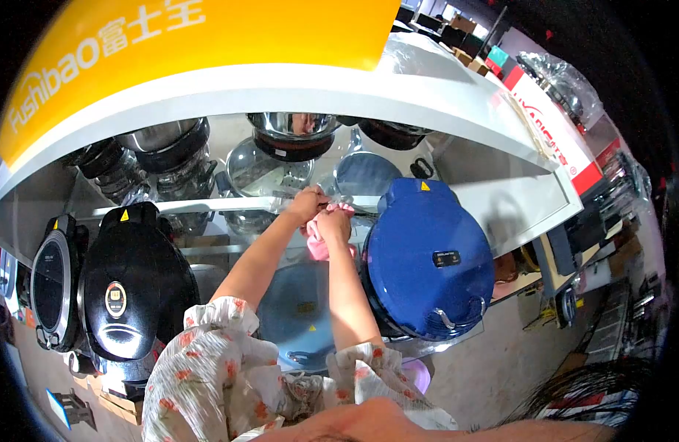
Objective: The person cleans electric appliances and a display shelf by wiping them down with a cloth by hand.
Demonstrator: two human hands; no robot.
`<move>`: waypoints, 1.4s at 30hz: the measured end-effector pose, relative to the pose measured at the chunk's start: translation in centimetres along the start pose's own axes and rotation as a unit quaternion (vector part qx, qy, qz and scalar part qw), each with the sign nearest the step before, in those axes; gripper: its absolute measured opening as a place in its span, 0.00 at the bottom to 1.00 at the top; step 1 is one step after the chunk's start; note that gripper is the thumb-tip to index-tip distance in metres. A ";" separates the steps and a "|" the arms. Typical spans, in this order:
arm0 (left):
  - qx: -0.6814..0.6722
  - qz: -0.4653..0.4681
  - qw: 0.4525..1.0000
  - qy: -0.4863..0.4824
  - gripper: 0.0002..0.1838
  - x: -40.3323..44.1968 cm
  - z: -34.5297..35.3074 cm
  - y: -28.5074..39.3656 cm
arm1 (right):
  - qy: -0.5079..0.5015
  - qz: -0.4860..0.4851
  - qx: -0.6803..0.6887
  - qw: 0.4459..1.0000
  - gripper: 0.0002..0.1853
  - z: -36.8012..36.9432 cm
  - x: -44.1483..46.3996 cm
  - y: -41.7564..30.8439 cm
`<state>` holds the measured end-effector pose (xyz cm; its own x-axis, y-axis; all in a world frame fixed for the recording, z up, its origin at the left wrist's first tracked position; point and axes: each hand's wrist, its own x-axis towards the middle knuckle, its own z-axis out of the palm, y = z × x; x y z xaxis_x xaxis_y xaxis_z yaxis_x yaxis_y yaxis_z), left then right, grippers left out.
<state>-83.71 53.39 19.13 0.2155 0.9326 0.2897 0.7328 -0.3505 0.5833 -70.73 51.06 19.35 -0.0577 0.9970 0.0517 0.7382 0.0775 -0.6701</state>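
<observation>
My right hand (334,223) is closed on a pink cloth (319,241) at the middle of the view, and part of the cloth hangs below it. Just to its left, my left hand (308,204) has its fingers bent at the edge of a glass shelf (243,204); what it holds, if anything, is too small to tell. A round blue appliance (428,258) stands right of my hands. Below them, partly behind my right forearm, lies a grey-blue round appliance (295,306).
Two black appliances (137,283) (53,283) stand at the left. Pots (294,132) and pans (365,173) sit behind the shelf edge. A yellow sign (207,51) spans the top. White side panel (516,195) at right, with a red-and-white box (553,132) beyond.
</observation>
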 end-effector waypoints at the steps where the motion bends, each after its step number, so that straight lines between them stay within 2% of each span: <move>1: 0.031 0.006 0.999 0.000 0.14 -0.2 0.1 0.1 | 0.009 -0.036 -0.070 0.997 0.20 0.0 0.2 0.1; 3: 0.094 0.021 0.995 0.003 0.15 -0.2 -0.3 0.9 | 0.015 -0.069 -0.065 0.995 0.19 -2.1 -1.4 -0.9; 4: 0.085 0.014 0.996 0.002 0.15 -0.3 -0.3 1.3 | -0.036 0.048 -0.041 0.997 0.17 -4.8 -3.3 -3.3; 6: 0.066 -0.007 0.997 -0.025 0.15 -0.6 0.1 1.0 | -0.017 0.038 0.235 0.971 0.19 1.0 -1.2 3.6; 8: 0.060 -0.017 0.997 -0.036 0.16 -0.3 0.0 0.4 | -0.006 -0.034 -0.036 0.999 0.20 0.6 -2.1 1.9; 9: 0.058 -0.019 0.997 -0.038 0.15 -0.4 0.2 0.3 | 0.013 -0.065 -0.167 0.984 0.20 0.5 -2.6 1.0; 11: 0.075 -0.019 0.996 -0.038 0.15 0.0 -0.1 0.2 | -0.108 -0.053 -0.224 0.967 0.20 -3.9 -7.0 -4.2; 12: 0.091 -0.020 0.995 -0.037 0.16 0.0 -0.3 0.5 | -0.249 -0.035 -0.164 0.954 0.20 -6.7 -9.0 -6.8; 13: 0.101 -0.022 0.994 -0.036 0.16 -0.1 0.1 1.2 | -0.384 -0.013 -0.104 0.917 0.20 -8.6 -10.5 -7.7; 14: 0.096 -0.027 0.994 -0.034 0.16 -0.2 -0.2 1.8 | -0.274 -0.092 -0.148 0.946 0.22 -8.2 -11.9 -7.2; 17: 0.072 -0.005 0.995 -0.072 0.17 0.2 -1.1 1.5 | -0.083 -0.061 -0.117 0.988 0.24 -7.5 -10.4 -6.5; 18: 0.068 0.003 0.995 -0.076 0.18 0.0 -1.4 1.7 | -0.033 -0.018 -0.072 0.997 0.24 -6.9 -9.1 -5.8; 21: 0.067 0.016 0.995 -0.078 0.21 -0.7 -2.5 2.3 | 0.171 0.024 -0.031 0.985 0.29 -4.3 -4.8 -3.5; 24: 0.096 0.017 0.992 -0.076 0.28 -1.8 -3.9 3.5 | 0.192 0.072 -0.035 0.978 0.33 -3.3 -3.3 -2.9; 27: 0.122 0.036 0.992 -0.010 0.29 -3.6 -4.0 3.7 | 0.255 0.030 -0.067 0.964 0.27 -1.9 -2.1 -1.1; 28: 0.171 0.062 0.983 0.035 0.26 -4.0 -3.6 3.6 | 0.228 0.041 -0.044 0.972 0.23 -2.0 -1.8 -0.6; 31: 0.149 0.005 0.988 0.036 0.22 -3.7 -2.7 5.3 | 0.253 0.003 -0.042 0.967 0.15 -0.9 -0.7 1.2; 32: 0.080 0.054 0.990 0.101 0.18 -3.7 -1.1 4.6 | 0.267 -0.016 -0.014 0.964 0.14 -0.8 -0.6 1.8; 35: -0.020 -0.062 0.983 0.170 0.18 -3.1 1.1 7.1 | 0.208 0.037 0.094 0.973 0.16 -2.5 -1.5 1.2; 36: -0.051 -0.103 0.975 0.190 0.17 -3.0 0.9 8.2 | 0.225 0.033 0.083 0.970 0.16 -1.9 -1.2 1.7; 39: -0.068 -0.179 0.963 0.188 0.14 -2.0 1.3 9.3 | 0.186 0.057 0.209 0.958 0.14 -2.3 -3.3 0.7; 40: -0.029 -0.139 0.966 0.215 0.11 -1.6 1.9 8.7 | 0.226 0.043 0.149 0.962 0.13 -0.7 -2.6 2.1; 42: -0.051 -0.090 0.974 0.200 0.08 -1.0 1.8 8.2 | 0.202 0.057 0.187 0.960 0.12 -1.5 -3.4 1.0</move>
<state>-76.78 49.78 22.25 -0.1944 0.8781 0.4373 0.6628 -0.2111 0.7185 -68.83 47.77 19.64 0.3298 0.9239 0.1942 0.4273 0.0373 -0.9033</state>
